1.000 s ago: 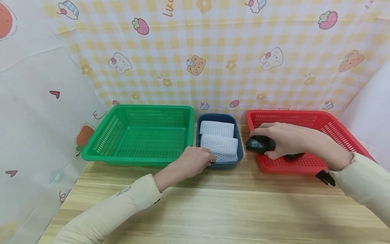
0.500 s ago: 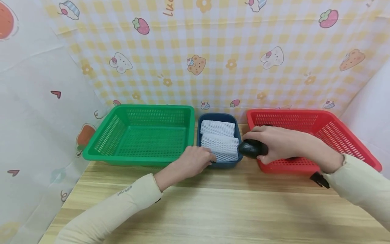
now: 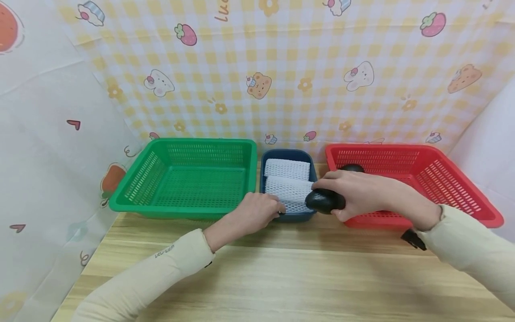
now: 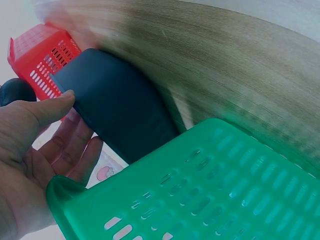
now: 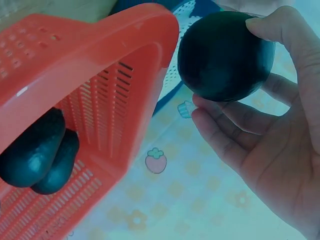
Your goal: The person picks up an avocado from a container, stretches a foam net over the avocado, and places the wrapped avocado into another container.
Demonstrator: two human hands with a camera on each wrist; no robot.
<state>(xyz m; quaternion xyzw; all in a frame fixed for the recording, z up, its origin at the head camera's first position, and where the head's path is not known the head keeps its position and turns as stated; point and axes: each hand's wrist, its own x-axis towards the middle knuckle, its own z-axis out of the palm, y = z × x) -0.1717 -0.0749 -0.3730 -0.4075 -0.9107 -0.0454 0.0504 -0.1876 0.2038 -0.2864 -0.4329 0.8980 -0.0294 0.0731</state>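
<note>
Fingers (image 5: pixel 245 117) of the right hand (image 3: pixel 358 191) curl round a dark fruit (image 3: pixel 323 201) jutting left (left hand (image 3: pixel 257 210) pinches the blue tub (image 3: pixel 299 218)).

free air over tub (image 3: pixel 291 155) behind left hand (image 3: pixel 257 212)

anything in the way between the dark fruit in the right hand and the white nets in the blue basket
Nothing visible: the right hand holds the dark fruit outside the red basket, at the right side of the blue basket with the white nets. The left hand grips the blue basket's near-left rim, off to one side.
</note>
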